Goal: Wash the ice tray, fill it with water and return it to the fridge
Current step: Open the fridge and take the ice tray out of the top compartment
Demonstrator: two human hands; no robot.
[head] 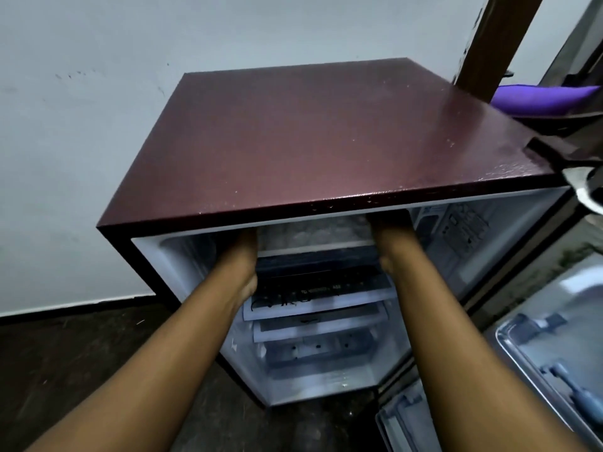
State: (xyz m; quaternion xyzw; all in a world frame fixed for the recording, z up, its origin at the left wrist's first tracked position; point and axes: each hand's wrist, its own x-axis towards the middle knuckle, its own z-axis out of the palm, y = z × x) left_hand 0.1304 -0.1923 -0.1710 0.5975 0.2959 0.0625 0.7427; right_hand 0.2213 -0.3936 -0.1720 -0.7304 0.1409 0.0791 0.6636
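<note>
Across the middle of the frame, both bare forearms reach up into the top compartment of an open fridge [326, 151], seen from above. Between the wrists lies the ice tray [315, 234], a pale, translucent, frosty-looking slab whose long axis runs left to right across the picture, parallel to the fridge's front edge; only a strip of it shows under the overhanging top, with rounded, bumpy cells faintly visible and a straight whitish front rim. The left hand [243, 252] sits at the tray's left end and the right hand [390, 238] at its right end, but the fingers of both are hidden beneath the fridge's top panel, so whether they grip the tray or are loose cannot be told. That top panel is a flat, glossy maroon sheet with a fine pebbled texture and scattered pale specks, edged by a dark band. Below the tray, white plastic-framed shelves [313, 308] step downward, smooth and rectangular, with dark panels. At the right edge of the frame the open door [551, 340] shows moulded grey-white plastic racks, blurred. A purple object [545, 99] rests at the upper right beside a brown wooden post [496, 37]. Behind stands a matte pale wall [81, 125], with a dark rough floor [65, 353] at lower left.
</note>
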